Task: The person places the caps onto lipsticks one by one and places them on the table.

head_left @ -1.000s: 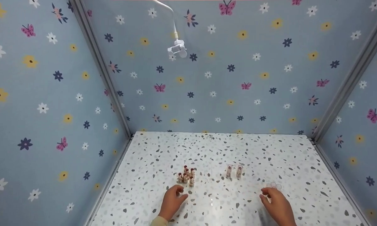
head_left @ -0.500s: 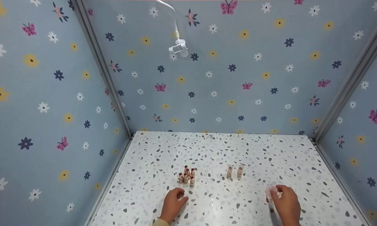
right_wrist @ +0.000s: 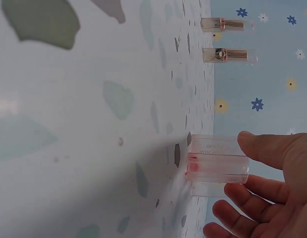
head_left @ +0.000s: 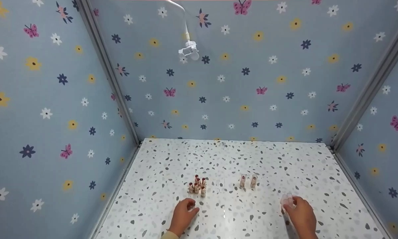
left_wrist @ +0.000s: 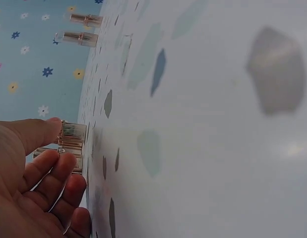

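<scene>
Several uncapped lipsticks (head_left: 196,188) with gold tubes and dark red tips stand in a tight cluster at centre left in the head view. Just in front of them is my left hand (head_left: 182,214), fingers loosely curved and holding nothing. In the left wrist view its thumb and fingers overlap the lipsticks' clear bases (left_wrist: 74,131) behind them. At the right stands a small group of clear plastic lipstick caps (head_left: 287,199). My right hand (head_left: 301,214) pinches a clear cap (right_wrist: 220,167) there between thumb and index finger; pink smears show inside it.
Two lipsticks with clear caps on, a left one (head_left: 242,181) and a right one (head_left: 253,181), stand upright between the hands, farther back. The speckled white table (head_left: 225,156) is bounded by patterned walls. A white clamp arm (head_left: 189,49) hangs above the back.
My right hand has shifted a little to the right, and its thumb and index finger have closed on a clear cap. My left hand stays nearly still beside the uncapped lipsticks.
</scene>
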{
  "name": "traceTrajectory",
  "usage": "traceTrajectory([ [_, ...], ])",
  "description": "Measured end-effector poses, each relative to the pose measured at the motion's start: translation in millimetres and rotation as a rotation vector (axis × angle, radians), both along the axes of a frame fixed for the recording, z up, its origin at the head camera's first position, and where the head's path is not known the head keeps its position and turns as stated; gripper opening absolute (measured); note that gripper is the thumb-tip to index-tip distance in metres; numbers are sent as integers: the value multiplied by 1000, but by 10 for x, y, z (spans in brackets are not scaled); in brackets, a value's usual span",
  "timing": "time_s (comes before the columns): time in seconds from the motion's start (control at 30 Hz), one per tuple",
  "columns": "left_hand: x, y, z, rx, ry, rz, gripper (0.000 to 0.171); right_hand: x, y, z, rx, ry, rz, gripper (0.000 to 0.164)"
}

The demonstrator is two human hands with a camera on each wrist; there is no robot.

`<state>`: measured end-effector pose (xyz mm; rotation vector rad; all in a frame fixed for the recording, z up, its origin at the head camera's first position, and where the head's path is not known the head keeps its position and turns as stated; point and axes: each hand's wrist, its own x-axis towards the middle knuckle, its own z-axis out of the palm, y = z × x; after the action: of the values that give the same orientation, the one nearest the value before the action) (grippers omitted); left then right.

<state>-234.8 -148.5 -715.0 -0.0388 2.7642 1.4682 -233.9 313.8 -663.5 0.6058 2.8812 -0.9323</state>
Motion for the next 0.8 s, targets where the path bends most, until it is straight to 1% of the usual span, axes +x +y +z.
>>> traceTrajectory([
  [0.2,-16,12,42,22,-23,6,23,7,-23,0,-15,0,-46,59],
  [0.43,-42,4,80,0,-7,16,24,30,-87,-8,-29,-10,-154,54],
  [0.7,-113,-4,105,-11,19,37,23,29,-116,1,-33,-24,-180,56],
  [0.8,-149,-10,124,-14,31,60,25,39,-116,-5,-38,-28,-190,57],
])
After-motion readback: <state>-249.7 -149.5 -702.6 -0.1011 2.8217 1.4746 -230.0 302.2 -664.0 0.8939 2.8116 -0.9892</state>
